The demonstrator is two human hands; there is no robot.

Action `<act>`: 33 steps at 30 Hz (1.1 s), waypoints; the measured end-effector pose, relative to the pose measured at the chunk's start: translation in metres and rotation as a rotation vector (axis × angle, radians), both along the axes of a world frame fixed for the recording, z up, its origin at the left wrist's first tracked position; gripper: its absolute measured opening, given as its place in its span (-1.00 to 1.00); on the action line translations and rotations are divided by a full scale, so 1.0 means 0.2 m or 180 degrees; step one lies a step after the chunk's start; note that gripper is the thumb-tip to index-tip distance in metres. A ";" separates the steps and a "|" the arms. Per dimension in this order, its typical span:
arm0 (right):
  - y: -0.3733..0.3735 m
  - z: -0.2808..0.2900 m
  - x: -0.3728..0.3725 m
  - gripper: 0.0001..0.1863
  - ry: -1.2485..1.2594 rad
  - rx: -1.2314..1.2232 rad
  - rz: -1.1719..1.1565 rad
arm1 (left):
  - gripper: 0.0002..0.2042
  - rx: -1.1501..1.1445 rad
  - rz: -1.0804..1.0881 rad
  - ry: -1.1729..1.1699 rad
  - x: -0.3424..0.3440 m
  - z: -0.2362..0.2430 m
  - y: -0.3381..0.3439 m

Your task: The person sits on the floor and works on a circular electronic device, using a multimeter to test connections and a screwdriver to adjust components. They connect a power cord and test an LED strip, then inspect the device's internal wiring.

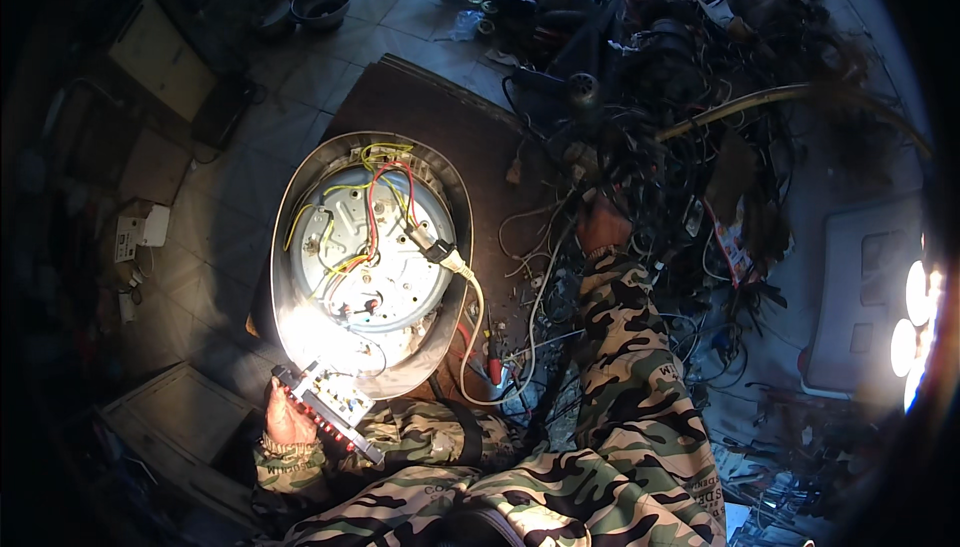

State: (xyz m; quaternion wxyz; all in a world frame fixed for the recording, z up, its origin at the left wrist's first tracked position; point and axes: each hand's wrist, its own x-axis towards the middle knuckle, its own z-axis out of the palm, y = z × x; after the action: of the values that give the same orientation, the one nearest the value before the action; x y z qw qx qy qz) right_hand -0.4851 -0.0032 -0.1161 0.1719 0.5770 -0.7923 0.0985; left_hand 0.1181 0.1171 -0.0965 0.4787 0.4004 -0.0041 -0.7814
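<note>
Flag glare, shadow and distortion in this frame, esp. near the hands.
Head view: glare washes out the lower left of the metal shell and whitens the circuit board in the left hand; the right hand sits in dim shadow; lights flare at the right edge; corners go black, edges curve.

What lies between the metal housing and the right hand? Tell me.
In the head view, pale cables lie across a brown board between the metal housing and the right hand.
</note>
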 end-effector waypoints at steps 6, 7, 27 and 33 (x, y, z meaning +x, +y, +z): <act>-0.01 -0.04 -0.03 -0.53 -0.0410 0.0308 -0.0233 | -0.56 -0.0122 -0.0041 0.0280 0.09 -0.09 0.06; 0.02 -0.07 -0.08 -0.52 -0.0453 0.0431 -0.0293 | -0.56 -0.0081 -0.0045 0.0165 0.08 -0.08 0.06; 0.21 -0.02 -0.13 -0.54 -0.0712 -0.0164 -0.0521 | -0.53 -0.0149 -0.0224 0.0653 0.04 -0.05 0.00; 0.02 -0.17 0.00 -0.56 -0.1206 -0.0720 -0.0674 | -0.54 -0.0012 -0.0017 -0.0172 0.05 -0.01 0.04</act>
State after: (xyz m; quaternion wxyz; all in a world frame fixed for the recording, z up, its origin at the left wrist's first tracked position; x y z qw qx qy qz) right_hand -0.4847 0.0015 -0.1503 0.0931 0.4390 -0.8504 0.2745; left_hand 0.1272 0.1261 -0.0982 0.4770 0.4205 -0.0196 -0.7715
